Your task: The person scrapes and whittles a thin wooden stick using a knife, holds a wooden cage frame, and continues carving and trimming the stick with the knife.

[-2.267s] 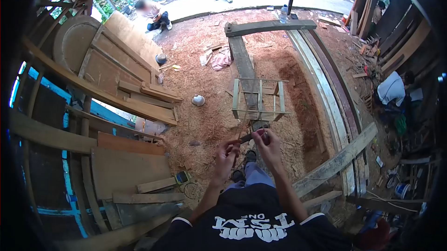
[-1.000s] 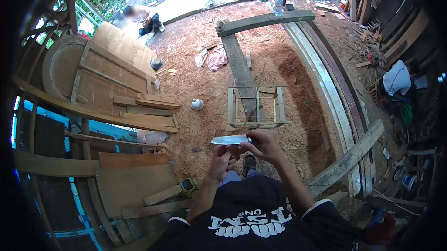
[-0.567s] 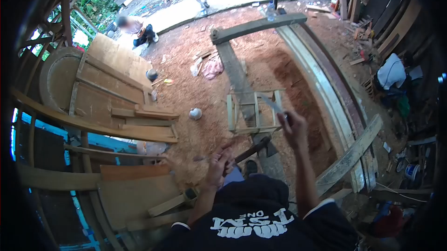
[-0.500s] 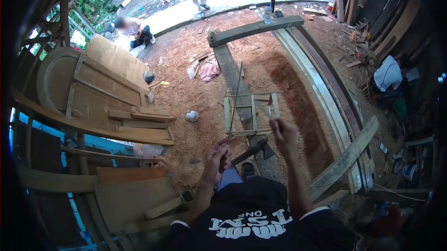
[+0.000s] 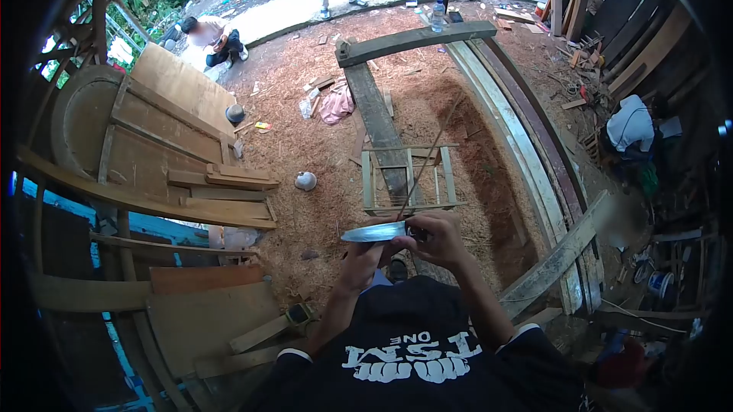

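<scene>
A knife (image 5: 374, 232) with a broad shiny blade is in my right hand (image 5: 439, 238), its blade pointing left across the top of my left hand. My left hand (image 5: 360, 265) is closed around a long thin stick (image 5: 429, 154), which slants up and to the right from where my hands meet. Both hands are close together in front of my chest. Just beyond them a small frame of light wooden strips (image 5: 408, 179) rests on a dark plank (image 5: 374, 106).
A long beam (image 5: 416, 44) crosses the far end of the plank, with a water bottle (image 5: 437, 15) on it. Long boards (image 5: 519, 137) run down the right. Wooden panels (image 5: 164, 126) lean left. One person crouches far left, another stands on the path, others are at right.
The knife has swung from the right back to the left, over my left hand. The stick now leans further right. The person on the path has moved right.
</scene>
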`<state>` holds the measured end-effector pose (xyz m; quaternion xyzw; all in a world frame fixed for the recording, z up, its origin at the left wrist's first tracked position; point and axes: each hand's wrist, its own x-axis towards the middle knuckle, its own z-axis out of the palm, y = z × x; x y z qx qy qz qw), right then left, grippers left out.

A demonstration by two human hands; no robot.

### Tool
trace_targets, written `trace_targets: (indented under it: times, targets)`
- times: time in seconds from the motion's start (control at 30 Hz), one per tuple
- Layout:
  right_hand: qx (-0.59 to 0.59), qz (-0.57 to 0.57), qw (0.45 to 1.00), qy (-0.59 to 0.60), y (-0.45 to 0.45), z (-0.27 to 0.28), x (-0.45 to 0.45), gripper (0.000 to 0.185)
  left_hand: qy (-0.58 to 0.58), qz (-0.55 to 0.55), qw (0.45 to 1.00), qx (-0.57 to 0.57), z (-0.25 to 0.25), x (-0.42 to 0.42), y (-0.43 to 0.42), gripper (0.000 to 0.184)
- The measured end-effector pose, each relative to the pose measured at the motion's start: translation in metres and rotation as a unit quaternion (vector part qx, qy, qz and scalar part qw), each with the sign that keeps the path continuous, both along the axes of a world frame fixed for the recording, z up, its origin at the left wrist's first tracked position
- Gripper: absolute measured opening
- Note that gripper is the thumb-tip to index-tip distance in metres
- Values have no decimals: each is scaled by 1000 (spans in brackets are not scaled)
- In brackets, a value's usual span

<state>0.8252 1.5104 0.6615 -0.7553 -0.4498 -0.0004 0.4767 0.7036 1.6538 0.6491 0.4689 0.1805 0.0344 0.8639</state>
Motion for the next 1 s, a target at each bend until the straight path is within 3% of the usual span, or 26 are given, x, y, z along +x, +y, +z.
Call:
trace_targets:
  times: [0.13, 0.23, 0.33, 0.4, 0.43, 0.53, 0.6, 0.83, 1.0]
  targets:
    - [20, -4, 999, -45, -5, -7, 8, 36, 39, -27, 998, -28, 16, 5, -2, 29]
    - [18, -25, 997, -64, -11, -9, 18, 35, 86, 3, 995, -55, -1, 8, -3, 27]
    - [-2, -57, 996, -75, -18, -16, 26, 33, 124, -20, 992, -1, -1, 13, 2, 28]
    - [11, -81, 991, -106, -18, -17, 31, 32, 89, -33, 995, -30, 10, 10, 0, 25]
    - [78, -143, 985, -57, -18, -15, 37, 32, 69, -38, 996, -44, 17, 9, 0, 23]
    - [-31, -220, 968, -116, -46, -11, 71, 30, 69, -53, 995, -47, 17, -1, 1, 20]
    - [1, -205, 974, -101, -38, -8, 65, 31, 55, -57, 995, -68, 0, -3, 6, 23]
    - [5, -211, 974, -79, -12, -20, 36, 32, 30, -26, 994, 102, 5, 17, 23, 25]
    - [-20, -176, 983, -43, -1, -21, 13, 33, 25, -20, 990, 138, 1, 17, 24, 27]
